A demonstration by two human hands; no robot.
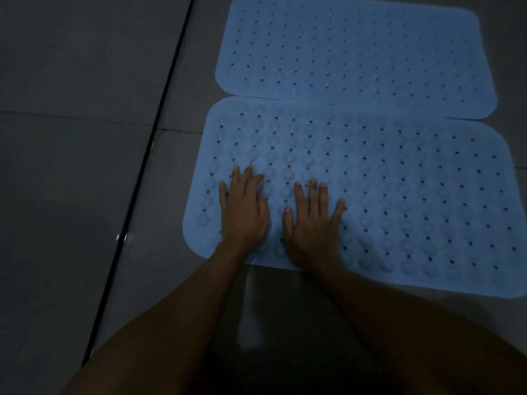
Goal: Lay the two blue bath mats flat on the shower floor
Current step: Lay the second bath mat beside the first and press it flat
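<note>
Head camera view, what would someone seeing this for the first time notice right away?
Two pale blue bath mats dotted with holes stand out against the dark grey tiled floor: the far mat at the top and the near mat just below it, long edges meeting. Next, the left hand and right hand press flat, fingers spread, on the near mat's left end. A dark groove runs diagonally across the floor to the left of the mats.

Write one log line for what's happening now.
left hand: flat on near mat | right hand: flat on near mat | far mat: flat, untouched
</note>
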